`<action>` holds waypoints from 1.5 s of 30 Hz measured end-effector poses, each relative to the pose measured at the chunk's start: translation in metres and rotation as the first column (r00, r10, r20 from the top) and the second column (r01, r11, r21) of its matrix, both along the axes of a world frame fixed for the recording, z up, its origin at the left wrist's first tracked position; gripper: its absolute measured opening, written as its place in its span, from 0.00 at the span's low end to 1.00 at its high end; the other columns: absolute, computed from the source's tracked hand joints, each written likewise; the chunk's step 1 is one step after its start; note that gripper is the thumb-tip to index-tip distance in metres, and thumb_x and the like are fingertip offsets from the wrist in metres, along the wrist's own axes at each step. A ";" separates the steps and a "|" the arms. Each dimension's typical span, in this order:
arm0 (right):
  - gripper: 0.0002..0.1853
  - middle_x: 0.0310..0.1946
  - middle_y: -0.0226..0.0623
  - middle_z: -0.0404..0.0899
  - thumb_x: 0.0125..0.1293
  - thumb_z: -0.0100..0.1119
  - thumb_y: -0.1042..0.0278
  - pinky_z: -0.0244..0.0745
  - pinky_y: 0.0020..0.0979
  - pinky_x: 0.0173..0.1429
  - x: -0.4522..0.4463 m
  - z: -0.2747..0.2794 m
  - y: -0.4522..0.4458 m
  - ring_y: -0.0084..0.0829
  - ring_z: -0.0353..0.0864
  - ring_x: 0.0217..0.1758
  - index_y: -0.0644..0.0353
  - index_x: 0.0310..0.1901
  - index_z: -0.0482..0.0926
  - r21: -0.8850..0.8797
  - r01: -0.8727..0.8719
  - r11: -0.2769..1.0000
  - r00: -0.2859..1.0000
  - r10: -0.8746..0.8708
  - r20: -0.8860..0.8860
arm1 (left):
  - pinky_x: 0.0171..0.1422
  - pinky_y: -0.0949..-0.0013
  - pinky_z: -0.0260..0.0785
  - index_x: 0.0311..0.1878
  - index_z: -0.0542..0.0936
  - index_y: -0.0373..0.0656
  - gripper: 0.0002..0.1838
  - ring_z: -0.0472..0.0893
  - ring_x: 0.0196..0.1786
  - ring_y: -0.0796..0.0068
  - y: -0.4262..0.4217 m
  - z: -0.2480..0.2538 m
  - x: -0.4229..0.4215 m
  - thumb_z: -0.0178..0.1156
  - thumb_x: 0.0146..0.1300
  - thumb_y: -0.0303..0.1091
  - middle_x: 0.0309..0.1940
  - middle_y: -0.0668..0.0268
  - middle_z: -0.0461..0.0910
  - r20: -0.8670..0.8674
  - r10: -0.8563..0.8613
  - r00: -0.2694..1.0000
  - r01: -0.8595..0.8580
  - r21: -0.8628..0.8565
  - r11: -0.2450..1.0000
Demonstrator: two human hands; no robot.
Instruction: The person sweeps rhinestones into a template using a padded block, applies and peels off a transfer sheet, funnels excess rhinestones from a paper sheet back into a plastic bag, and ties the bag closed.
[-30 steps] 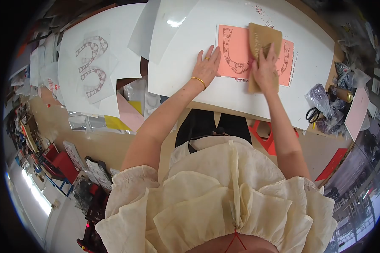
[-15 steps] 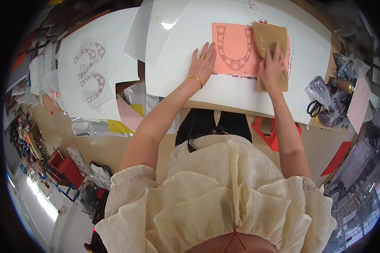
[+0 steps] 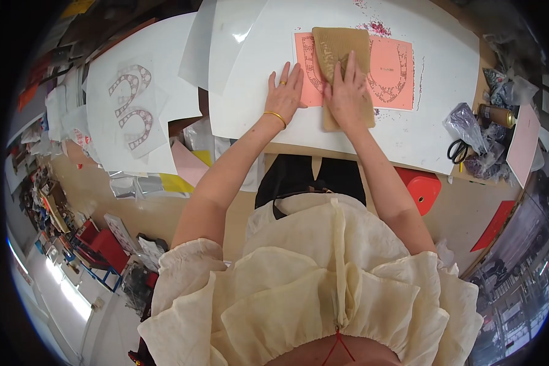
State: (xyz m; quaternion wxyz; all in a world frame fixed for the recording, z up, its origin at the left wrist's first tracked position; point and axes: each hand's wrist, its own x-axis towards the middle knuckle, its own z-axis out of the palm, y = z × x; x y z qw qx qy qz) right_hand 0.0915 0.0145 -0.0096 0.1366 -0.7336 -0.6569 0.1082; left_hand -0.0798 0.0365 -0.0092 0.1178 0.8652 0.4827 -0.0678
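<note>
A coral-pink template sheet (image 3: 385, 56) with two U-shaped patterns of small holes lies on the white board. My left hand (image 3: 284, 91) rests flat on its left edge, fingers spread, with a ring and a gold bangle. My right hand (image 3: 346, 94) presses and grips a folded brown ribbed cloth (image 3: 351, 40) that lies across the middle of the sheet. The cloth hides part of the left U-shape. Tiny dark-red bits (image 3: 379, 28), possibly rhinestones, are scattered beyond the sheet's far edge and along its right side.
To the left, a clear film with curved dotted motifs (image 3: 133, 110) lies on another white sheet. Black scissors (image 3: 457, 151), plastic bags (image 3: 466, 125) and a spray can (image 3: 496, 115) sit at the right. A red stool (image 3: 422, 190) stands below the table edge.
My right hand has slid the brown cloth leftward over the template. The right-hand U-shape is now uncovered, and the left one is partly covered. My left hand stays on the left edge.
</note>
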 end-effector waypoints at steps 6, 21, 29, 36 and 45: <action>0.31 0.79 0.51 0.43 0.60 0.60 0.68 0.59 0.66 0.64 0.080 0.007 -0.020 0.54 0.52 0.76 0.67 0.65 0.68 0.044 -0.077 0.996 0.977 0.066 0.203 | 0.79 0.46 0.43 0.73 0.62 0.38 0.46 0.47 0.82 0.61 0.001 0.002 0.002 0.70 0.55 0.47 0.79 0.62 0.52 -0.020 -0.008 1.000 0.009 0.007 1.000; 0.29 0.78 0.51 0.48 0.62 0.59 0.65 0.64 0.54 0.66 0.056 0.005 -0.036 0.50 0.58 0.75 0.65 0.65 0.72 0.031 -0.018 0.999 0.996 0.016 0.085 | 0.79 0.47 0.42 0.74 0.60 0.38 0.48 0.49 0.81 0.61 0.003 0.003 -0.003 0.71 0.53 0.46 0.79 0.62 0.53 -0.019 -0.009 1.000 0.009 -0.034 0.999; 0.30 0.78 0.48 0.49 0.59 0.60 0.68 0.65 0.48 0.68 0.134 0.022 -0.036 0.50 0.59 0.75 0.63 0.65 0.72 0.042 -0.144 0.989 0.957 0.129 0.259 | 0.79 0.46 0.43 0.73 0.61 0.35 0.48 0.49 0.81 0.59 0.008 0.005 -0.003 0.72 0.53 0.46 0.78 0.58 0.55 -0.033 -0.032 0.999 0.031 -0.024 0.999; 0.28 0.78 0.46 0.51 0.60 0.59 0.69 0.67 0.46 0.68 0.186 0.009 -0.029 0.52 0.62 0.73 0.64 0.64 0.75 0.116 0.109 0.987 0.994 -0.105 -0.045 | 0.79 0.45 0.42 0.75 0.60 0.38 0.52 0.49 0.81 0.60 0.012 0.007 -0.002 0.74 0.49 0.46 0.79 0.61 0.53 -0.005 0.005 1.000 -0.005 -0.031 1.000; 0.31 0.79 0.48 0.46 0.60 0.59 0.67 0.62 0.57 0.69 0.068 0.004 -0.036 0.49 0.57 0.76 0.66 0.66 0.70 0.026 0.036 0.999 0.996 -0.034 -0.083 | 0.79 0.45 0.42 0.76 0.58 0.40 0.55 0.50 0.81 0.61 0.009 -0.001 -0.004 0.75 0.47 0.47 0.79 0.63 0.53 -0.003 -0.010 1.000 0.010 -0.035 0.999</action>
